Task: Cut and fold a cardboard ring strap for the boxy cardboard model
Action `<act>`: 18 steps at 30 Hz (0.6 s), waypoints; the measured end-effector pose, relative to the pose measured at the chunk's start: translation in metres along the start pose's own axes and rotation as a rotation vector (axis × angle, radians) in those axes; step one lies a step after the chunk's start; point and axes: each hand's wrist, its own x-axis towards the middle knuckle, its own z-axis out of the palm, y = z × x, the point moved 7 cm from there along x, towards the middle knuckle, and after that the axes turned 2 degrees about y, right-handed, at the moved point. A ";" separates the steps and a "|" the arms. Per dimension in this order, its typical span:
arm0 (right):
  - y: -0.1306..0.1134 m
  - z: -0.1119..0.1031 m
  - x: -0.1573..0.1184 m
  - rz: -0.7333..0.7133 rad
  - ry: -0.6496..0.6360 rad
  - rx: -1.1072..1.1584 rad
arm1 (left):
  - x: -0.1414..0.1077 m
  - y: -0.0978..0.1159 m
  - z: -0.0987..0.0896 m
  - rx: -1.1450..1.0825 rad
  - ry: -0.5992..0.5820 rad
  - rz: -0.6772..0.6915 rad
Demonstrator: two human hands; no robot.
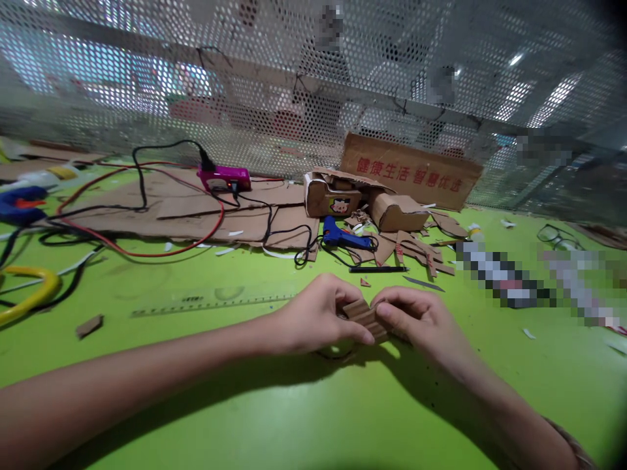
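Green tabletop [196, 418] before perforated metal screen [274, 98], both hands' grip on cardboard piece [365, 318].

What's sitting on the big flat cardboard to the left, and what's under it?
A pink box and parts of black and red cables lie on the flat cardboard. Whatever is directly underneath is covered.

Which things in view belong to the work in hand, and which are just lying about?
In the work:
- corrugated cardboard piece, held by left hand and right hand

Lying about, though the first three may well serve the work:
- blue glue gun
- clear ruler
- black pen
- eyeglasses
- magenta box
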 end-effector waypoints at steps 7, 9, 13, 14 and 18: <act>0.014 0.002 0.006 0.100 -0.090 0.152 | 0.000 0.000 0.000 -0.027 -0.034 0.011; 0.016 0.000 0.008 0.141 -0.088 0.185 | 0.001 0.000 0.000 -0.020 -0.043 0.023; 0.016 -0.004 0.008 0.211 -0.063 0.223 | 0.001 0.000 0.001 -0.019 -0.068 0.035; 0.016 -0.005 0.008 0.221 -0.056 0.225 | 0.001 0.000 0.001 -0.020 -0.076 0.036; 0.015 -0.010 0.007 0.220 -0.011 0.196 | 0.002 0.001 0.002 -0.039 -0.077 0.047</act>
